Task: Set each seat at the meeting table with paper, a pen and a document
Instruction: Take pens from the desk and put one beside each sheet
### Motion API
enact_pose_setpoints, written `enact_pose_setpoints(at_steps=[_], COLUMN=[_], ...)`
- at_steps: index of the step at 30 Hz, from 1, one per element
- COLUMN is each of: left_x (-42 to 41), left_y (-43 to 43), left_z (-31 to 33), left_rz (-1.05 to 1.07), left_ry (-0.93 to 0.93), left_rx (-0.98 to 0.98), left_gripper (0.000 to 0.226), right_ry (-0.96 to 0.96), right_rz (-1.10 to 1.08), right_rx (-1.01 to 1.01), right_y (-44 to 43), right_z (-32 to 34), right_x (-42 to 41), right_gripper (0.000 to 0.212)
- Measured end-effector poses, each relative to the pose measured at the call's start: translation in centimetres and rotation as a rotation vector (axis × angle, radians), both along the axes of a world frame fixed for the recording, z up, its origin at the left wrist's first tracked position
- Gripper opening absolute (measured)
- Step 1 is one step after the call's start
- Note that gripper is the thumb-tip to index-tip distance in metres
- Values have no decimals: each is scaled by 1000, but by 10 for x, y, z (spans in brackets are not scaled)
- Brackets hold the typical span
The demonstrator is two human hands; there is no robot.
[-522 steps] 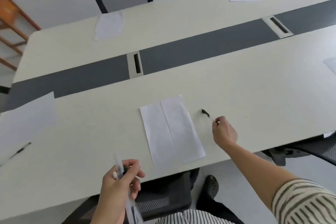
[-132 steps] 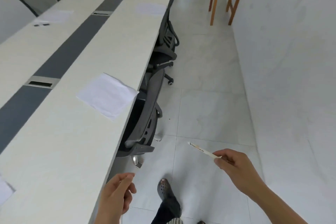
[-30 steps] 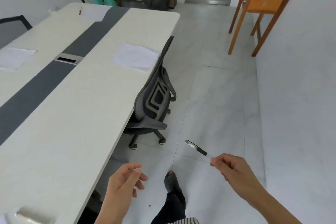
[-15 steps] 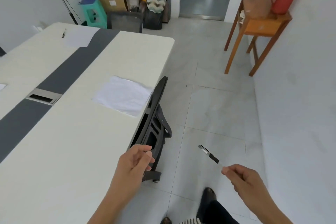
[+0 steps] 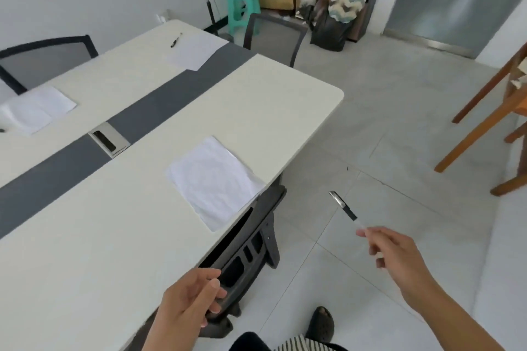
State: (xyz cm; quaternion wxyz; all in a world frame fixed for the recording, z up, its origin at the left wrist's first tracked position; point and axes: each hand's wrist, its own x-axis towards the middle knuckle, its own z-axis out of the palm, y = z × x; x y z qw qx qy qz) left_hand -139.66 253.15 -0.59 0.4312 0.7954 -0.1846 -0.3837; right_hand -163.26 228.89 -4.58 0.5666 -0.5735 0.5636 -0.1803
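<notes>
Two hands up in my feed. Right hand (image 5: 395, 253) pinches a pen (image 5: 343, 208) by its tail end, out over the floor (image 5: 385, 100), clear of the worktop (image 5: 85, 236). Left hand (image 5: 189, 303) is loosely curled, holding nothing, just in front of the office chair (image 5: 251, 245) back. Paper sheet (image 5: 214, 182) lies flat at the worktop edge above that chair.

Paper (image 5: 214, 182) on table (image 5: 85, 236) nr edge, chair (image 5: 248, 248) below, pen (image 5: 343, 206) in rt hand (image 5: 396, 253) to right.
</notes>
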Motion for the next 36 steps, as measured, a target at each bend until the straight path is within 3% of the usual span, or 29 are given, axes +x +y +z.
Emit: enact_pose_setpoints(at_steps=[6, 12, 16, 25, 32, 36], left_x=[-4, 29, 60, 114, 140, 157], left_y=[1, -1, -10, -8, -9, -42], left_z=[2, -6, -10, -18, -25, -21], left_rz=[249, 457, 525, 619, 626, 541], left_ry=[34, 52, 32, 14, 6, 1], left_rx=[31, 32, -12, -22, 24, -28], left_gripper=[13, 8, 14, 15, 15, 16], right_ry=[33, 143, 320, 667, 571, 360], right_rz=[266, 468, 576, 762, 731, 568], right_rx=[-136, -223, -247, -287, -209, -57], right_y=[-103, -152, -164, -166, -166, -180], right_z=[-14, -60, -85, -152, -149, -113], right_x=[101, 232, 304, 352, 338, 311], right_gripper=[10, 11, 21, 27, 24, 22])
